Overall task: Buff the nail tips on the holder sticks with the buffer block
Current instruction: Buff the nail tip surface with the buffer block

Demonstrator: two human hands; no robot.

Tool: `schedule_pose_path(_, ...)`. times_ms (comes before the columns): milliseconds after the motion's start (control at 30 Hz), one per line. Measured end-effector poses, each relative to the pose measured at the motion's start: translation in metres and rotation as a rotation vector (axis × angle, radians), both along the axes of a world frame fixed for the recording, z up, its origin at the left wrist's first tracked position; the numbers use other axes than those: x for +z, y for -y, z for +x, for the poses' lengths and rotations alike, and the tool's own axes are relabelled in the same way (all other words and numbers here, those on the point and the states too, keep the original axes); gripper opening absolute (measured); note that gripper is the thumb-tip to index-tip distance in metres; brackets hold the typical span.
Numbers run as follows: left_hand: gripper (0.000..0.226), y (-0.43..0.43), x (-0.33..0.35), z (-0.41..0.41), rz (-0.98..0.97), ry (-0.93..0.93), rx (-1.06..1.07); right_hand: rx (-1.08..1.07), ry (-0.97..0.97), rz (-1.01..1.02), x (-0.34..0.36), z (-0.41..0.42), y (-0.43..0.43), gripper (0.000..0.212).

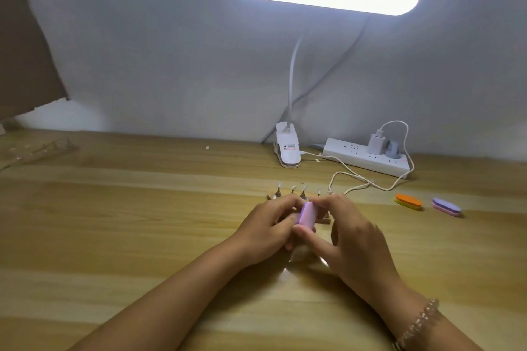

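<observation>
Two hands meet at a pink block [306, 215] above the table [142, 236].
The right hand [350, 239] pinches the block, thumb under its near end, fingertips on its far end; the left hand [268, 228] curls its fingers against the block's left side, and I cannot tell whether they grip anything; just beyond the fingers stand the sticks [302, 193] with nail tips; well to the right lie an orange block [408, 201] and a purple block [446, 206]; farther back sits a power strip [356, 158].

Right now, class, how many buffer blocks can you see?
3. A pink block is gripped by the right hand; an orange block lies on the table further right; a purple block lies just beyond it. Others may be hidden.
</observation>
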State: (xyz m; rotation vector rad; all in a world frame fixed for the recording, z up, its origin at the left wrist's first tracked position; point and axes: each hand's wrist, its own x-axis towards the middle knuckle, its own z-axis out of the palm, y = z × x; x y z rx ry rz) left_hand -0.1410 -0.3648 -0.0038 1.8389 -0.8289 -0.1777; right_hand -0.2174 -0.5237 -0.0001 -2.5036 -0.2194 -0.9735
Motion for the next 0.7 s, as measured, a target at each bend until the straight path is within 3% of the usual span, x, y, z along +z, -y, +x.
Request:
schedule_pose_path(100, 0.020, 0.000, 0.000, -0.001, -0.002, -0.004, -0.008, -0.051, 0.011, 0.111, 0.003, 0.003, 0.005, 0.043)
schedule_pose_path(267, 0.028, 0.001, 0.000, -0.001, 0.016, 0.000, -0.002, 0.025, 0.008, 0.009, -0.002, 0.002, 0.002, 0.042)
schedule_pose_path(400, 0.024, 0.001, 0.002, -0.003, -0.072, -0.041, -0.043, -0.019, 0.005, 0.221, 0.001, 0.005, 0.013, 0.042)
schedule_pose_path(533, 0.026, 0.001, -0.002, 0.001, -0.034, 0.022, 0.008, 0.055, -0.039, 0.143, -0.001, 0.004, 0.007, 0.041)
schedule_pose_path(700, 0.013, 0.001, -0.001, 0.000, -0.071, -0.048, -0.004, -0.021, 0.005, 0.242, 0.002, 0.007, 0.013, 0.038)
